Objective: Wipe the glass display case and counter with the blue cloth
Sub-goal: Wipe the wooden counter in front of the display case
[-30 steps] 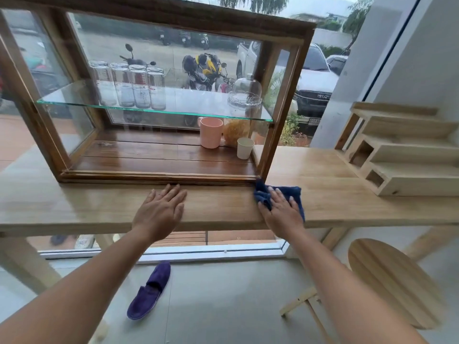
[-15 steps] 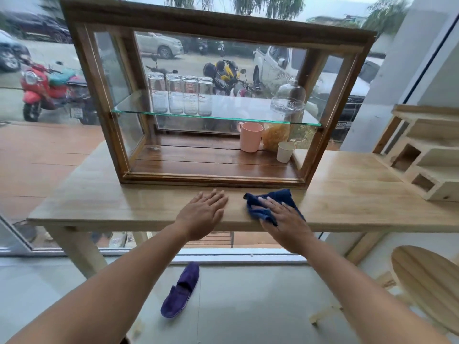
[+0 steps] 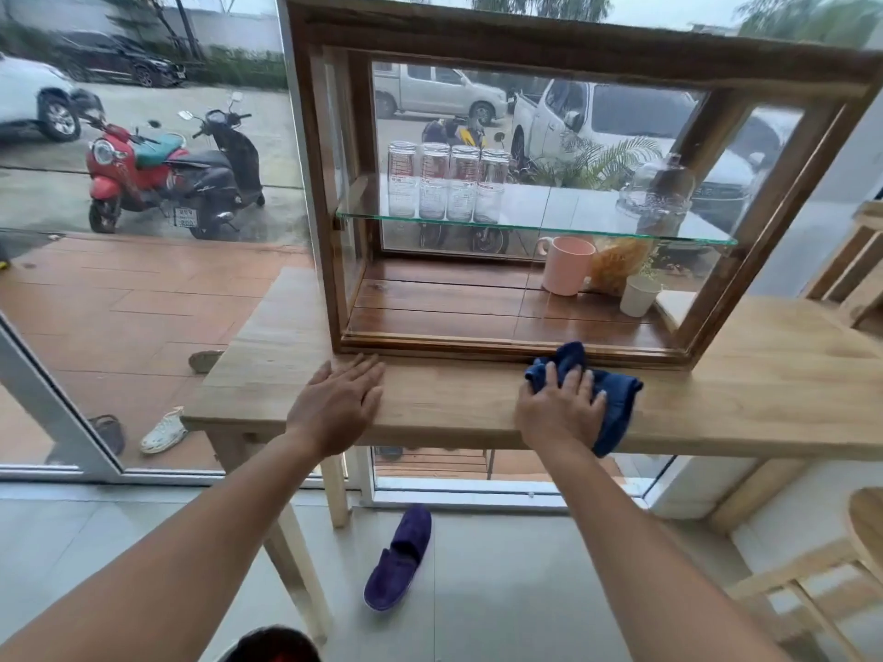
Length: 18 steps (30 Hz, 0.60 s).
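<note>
A wood-framed glass display case [image 3: 535,45] stands on a pale wooden counter [image 3: 745,389]. The blue cloth [image 3: 616,398] lies bunched on the counter's front strip, just below the case's bottom rail, with one end hanging over the front edge. My right hand [image 3: 561,408] presses flat on the cloth, fingers spread. My left hand [image 3: 337,403] rests palm down on the bare counter near the case's lower left corner, holding nothing. Inside the case a glass shelf [image 3: 525,222] carries several glass jars [image 3: 446,183]. A pink mug [image 3: 566,265] and a white cup [image 3: 638,294] stand on its floor.
A wooden step rack [image 3: 855,274] sits on the counter at the far right. A round wooden stool [image 3: 867,527] stands at the lower right. A purple slipper [image 3: 396,561] lies on the tiled floor under the counter. Behind is a window with scooters outside.
My view has swung left along the counter. My right hand has slid the cloth leftwards along the counter in front of the case. My left hand has moved left to the case's left corner.
</note>
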Each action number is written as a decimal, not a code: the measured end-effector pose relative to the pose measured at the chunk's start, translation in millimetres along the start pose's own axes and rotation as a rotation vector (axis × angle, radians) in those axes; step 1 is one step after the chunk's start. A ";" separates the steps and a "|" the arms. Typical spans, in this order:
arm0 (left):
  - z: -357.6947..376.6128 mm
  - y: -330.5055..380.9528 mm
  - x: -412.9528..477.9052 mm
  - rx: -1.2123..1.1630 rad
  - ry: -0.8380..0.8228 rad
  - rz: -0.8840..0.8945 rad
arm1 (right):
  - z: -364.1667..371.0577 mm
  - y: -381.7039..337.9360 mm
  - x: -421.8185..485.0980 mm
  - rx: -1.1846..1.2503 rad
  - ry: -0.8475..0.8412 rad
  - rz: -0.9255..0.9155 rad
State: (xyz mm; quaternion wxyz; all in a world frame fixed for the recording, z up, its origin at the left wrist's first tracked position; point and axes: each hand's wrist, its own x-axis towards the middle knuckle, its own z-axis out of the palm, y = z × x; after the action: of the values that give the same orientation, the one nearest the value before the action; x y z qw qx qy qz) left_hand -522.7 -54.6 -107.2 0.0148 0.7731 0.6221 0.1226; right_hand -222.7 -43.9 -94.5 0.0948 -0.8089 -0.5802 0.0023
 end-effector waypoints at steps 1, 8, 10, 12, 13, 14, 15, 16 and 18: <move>-0.9 -5.0 0.0 -0.022 0.034 -0.050 | 3.1 -21.8 -10.3 -0.001 -0.007 -0.049; -2.3 -29.5 -6.4 -0.058 0.090 -0.195 | 17.3 -141.4 -70.1 0.052 -0.087 -0.433; -5.0 -33.2 -7.5 -0.033 0.056 -0.196 | 18.4 -154.2 -79.8 0.094 -0.087 -0.586; -5.5 -35.3 -9.7 -0.001 0.014 -0.156 | 18.9 -147.4 -84.5 0.145 -0.053 -0.755; -5.0 -35.5 -11.4 0.004 0.007 -0.142 | 18.2 -137.3 -84.2 0.165 -0.035 -0.834; -5.3 -35.3 -12.7 -0.005 0.015 -0.140 | 16.4 -124.0 -81.0 0.180 -0.018 -0.898; -6.1 -34.7 -13.7 -0.022 0.036 -0.143 | 13.8 -108.3 -76.0 0.193 0.004 -0.937; -6.6 -33.1 -14.5 -0.038 0.073 -0.139 | 11.4 -90.6 -69.4 0.215 0.047 -0.942; -7.8 -29.8 -15.3 -0.037 0.155 -0.081 | 7.8 -53.4 -52.5 0.281 0.208 -0.854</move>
State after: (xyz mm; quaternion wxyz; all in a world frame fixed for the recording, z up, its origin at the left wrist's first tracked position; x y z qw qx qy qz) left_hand -555.9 -63.7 -107.5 -0.0143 0.7351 0.6497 0.1931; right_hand -290.8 -75.6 -99.4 0.2537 -0.4726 -0.8430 -0.0395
